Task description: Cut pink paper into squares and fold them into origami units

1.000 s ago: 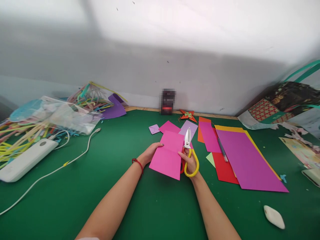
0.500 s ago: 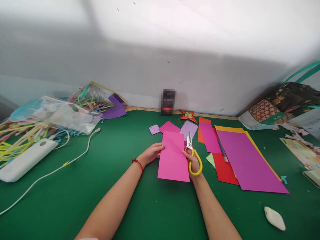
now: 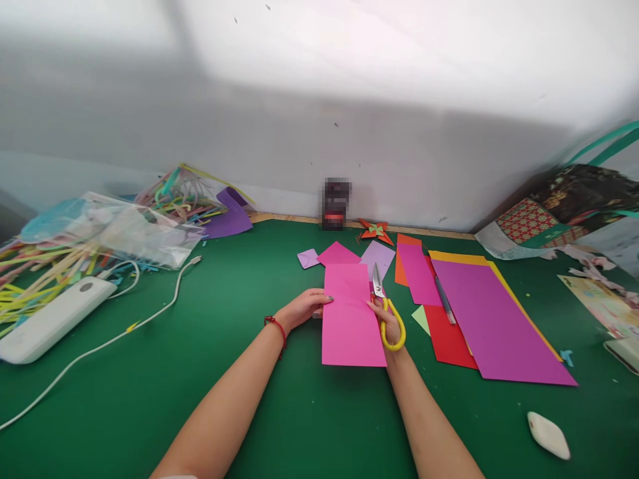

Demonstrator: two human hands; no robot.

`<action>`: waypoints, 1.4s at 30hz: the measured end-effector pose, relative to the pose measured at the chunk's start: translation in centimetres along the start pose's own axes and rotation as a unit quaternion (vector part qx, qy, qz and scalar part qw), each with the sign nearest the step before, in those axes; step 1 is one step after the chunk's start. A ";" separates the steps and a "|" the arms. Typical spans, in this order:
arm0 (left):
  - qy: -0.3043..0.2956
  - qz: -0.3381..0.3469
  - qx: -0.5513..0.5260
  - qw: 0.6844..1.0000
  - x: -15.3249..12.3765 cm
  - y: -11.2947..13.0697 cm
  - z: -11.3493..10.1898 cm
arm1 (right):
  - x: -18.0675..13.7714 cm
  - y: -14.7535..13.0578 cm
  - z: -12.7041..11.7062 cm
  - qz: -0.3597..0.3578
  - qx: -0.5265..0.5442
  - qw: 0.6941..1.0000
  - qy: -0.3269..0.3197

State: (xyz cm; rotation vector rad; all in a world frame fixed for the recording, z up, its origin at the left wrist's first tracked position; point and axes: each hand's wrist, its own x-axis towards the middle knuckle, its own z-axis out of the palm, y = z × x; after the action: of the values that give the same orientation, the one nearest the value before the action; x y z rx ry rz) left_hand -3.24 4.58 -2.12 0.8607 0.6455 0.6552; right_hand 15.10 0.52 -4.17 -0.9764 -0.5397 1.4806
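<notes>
A bright pink sheet of paper [image 3: 352, 326] is held up between my two hands above the green table. My left hand [image 3: 305, 307] pinches its left edge, thumb on the front and fingers behind. At the right edge, the thumb of my right hand [image 3: 390, 324] presses on the sheet. That same hand also carries scissors [image 3: 392, 326] with yellow handles, their blades pointing away from me and looking closed. Beyond the sheet lie a pink paper square [image 3: 337, 254], a lilac square [image 3: 378, 257] and a small folded lilac piece [image 3: 308, 258].
Right of my hands lie purple paper [image 3: 499, 319], red paper [image 3: 446, 339] and a pen [image 3: 445, 301]. A white case [image 3: 548, 436] sits nearer me. Leftward are a power bank [image 3: 60, 319], its cable and many paper strips [image 3: 44, 266]. An orange paper star [image 3: 376, 231] lies by the wall.
The pink sheet has shifted slightly to the right and turned a little, its lower edge now further right. My hands and the scissors have moved only slightly.
</notes>
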 end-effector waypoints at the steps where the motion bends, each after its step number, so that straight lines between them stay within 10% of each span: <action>1: 0.001 0.000 -0.011 1.000 0.0 0.0 -0.1 | 0.0 0.1 0.0 0.005 0.007 1.000 -0.009; 12: 0.245 0.204 -0.101 0.942 1.5 -0.2 -0.5 | 0.3 0.3 0.1 -0.053 0.063 0.995 -0.053; 26: 0.151 0.103 0.171 0.968 1.5 -1.0 -0.3 | -0.4 1.7 0.7 -0.110 -0.157 0.981 -0.016; 36: 0.147 0.140 0.058 0.977 1.6 -1.1 -0.6 | -0.6 0.4 1.1 -0.115 -0.111 0.987 -0.002; 42: 0.260 0.160 0.005 0.952 1.1 0.0 -0.2 | -1.7 -0.3 1.3 -0.165 -0.166 0.972 0.006</action>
State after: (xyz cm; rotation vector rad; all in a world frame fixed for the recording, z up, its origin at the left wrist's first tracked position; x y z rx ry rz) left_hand -2.71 5.48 -2.46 0.8114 0.9921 1.1948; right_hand 14.10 -0.78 -2.81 -1.0911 -0.9143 1.1058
